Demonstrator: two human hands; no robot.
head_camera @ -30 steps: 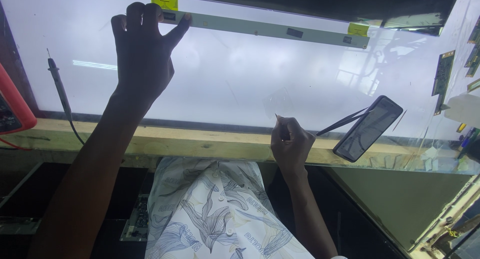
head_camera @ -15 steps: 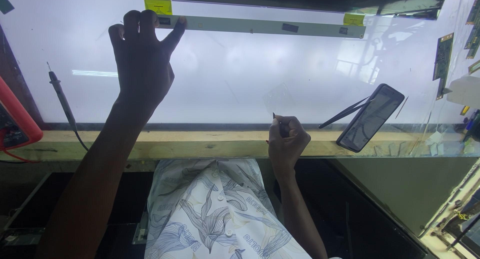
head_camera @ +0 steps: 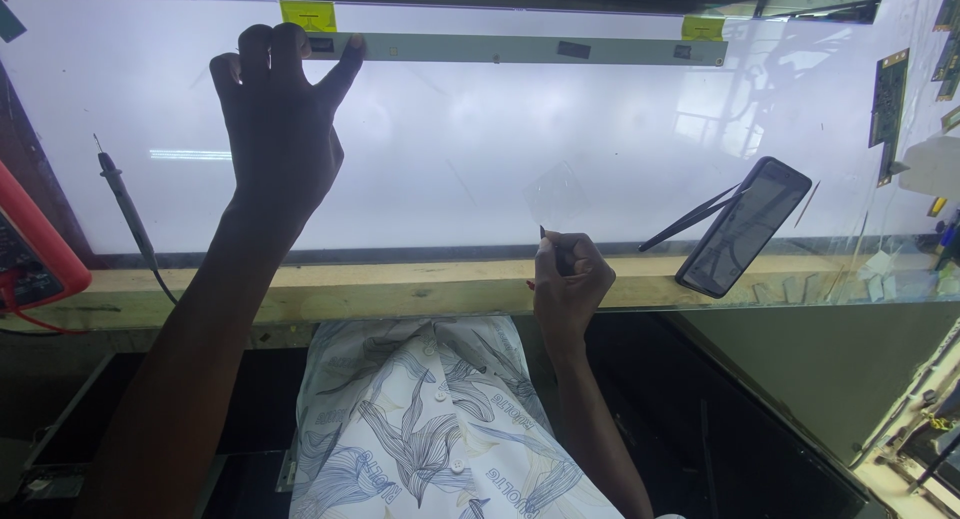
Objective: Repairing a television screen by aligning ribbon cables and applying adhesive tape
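Your left hand [head_camera: 275,129] has stayed spread open on the lit panel [head_camera: 480,139], fingertips reaching the strip [head_camera: 520,49] at 12 o'clock. Your right hand [head_camera: 568,279], fisted round a thin tool [head_camera: 546,241], has slid slightly rightward along the 6 o'clock edge.

A large backlit white panel [head_camera: 480,149] lies flat on the bench, its near edge bordered by a pale wooden rail [head_camera: 400,289]. On the panel lie 1 long grey strip [head_camera: 520,49] held by 2 yellow tape pieces [head_camera: 308,16], a dark phone [head_camera: 745,227] with black tweezers [head_camera: 690,219] just beside it, and a thin black probe [head_camera: 125,199] near the left edge. A red meter [head_camera: 30,244] sits at the far left.
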